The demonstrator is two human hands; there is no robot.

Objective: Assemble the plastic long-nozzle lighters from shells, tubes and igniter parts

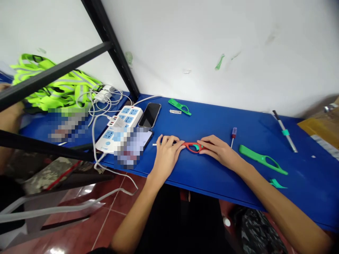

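Note:
A red long-nosed lighter (188, 144) with a green trigger lies level at the blue tabletop between my hands. My left hand (168, 146) is closed around its left part, and a thin metal tip shows past these fingers. My right hand (215, 150) pinches the other end beside the finger loop. Much of the lighter's body is hidden under the fingers. Right of my right hand are a small screwdriver (233, 135) with a purple handle, a green lighter shell half (255, 157) and a small green trigger piece (277, 183).
Behind the hands lie another green shell half (178, 105) and a small clear part (175, 112). A black phone (150, 115) and a white power strip (106, 144) with cables are at left. A metal tube (287, 135) lies far right. Someone's arm (12, 118) shows beyond the black frame (113, 46).

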